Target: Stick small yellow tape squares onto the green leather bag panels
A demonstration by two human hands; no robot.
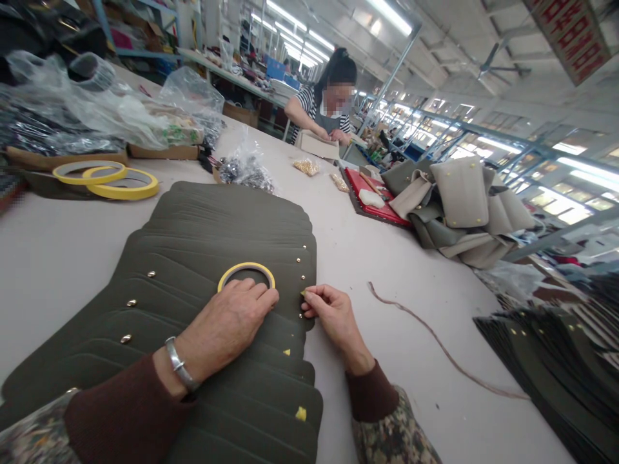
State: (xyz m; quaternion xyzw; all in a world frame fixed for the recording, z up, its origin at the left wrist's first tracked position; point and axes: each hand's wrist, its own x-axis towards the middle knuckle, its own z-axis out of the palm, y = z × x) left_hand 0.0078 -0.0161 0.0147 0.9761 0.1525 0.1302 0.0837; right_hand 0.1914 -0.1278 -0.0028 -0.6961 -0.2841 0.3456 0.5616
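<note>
My left hand (236, 322) is closed around the near side of a roll of yellow tape (225, 276), above a fanned stack of dark olive-green leather-like panels (232, 219). At the stack's right edge my right hand (329, 312) pinches a small piece of yellow tape (304, 293) between thumb and fingertips. Close to it, small metal studs (298, 260) line that edge. Lower down, yellow tape bits (300, 414) stick to two of the panels. Larger shiny studs (131, 303) show along the left side.
Two more yellow tape rolls (123, 183) lie at the left, near plastic bags (97, 103). A bag of metal parts (246, 171) and gold pieces (306, 167) sit farther back. A cord (435, 341) crosses the table's right. Bag pieces (459, 193) are piled behind; a co-worker (322, 109) sits opposite.
</note>
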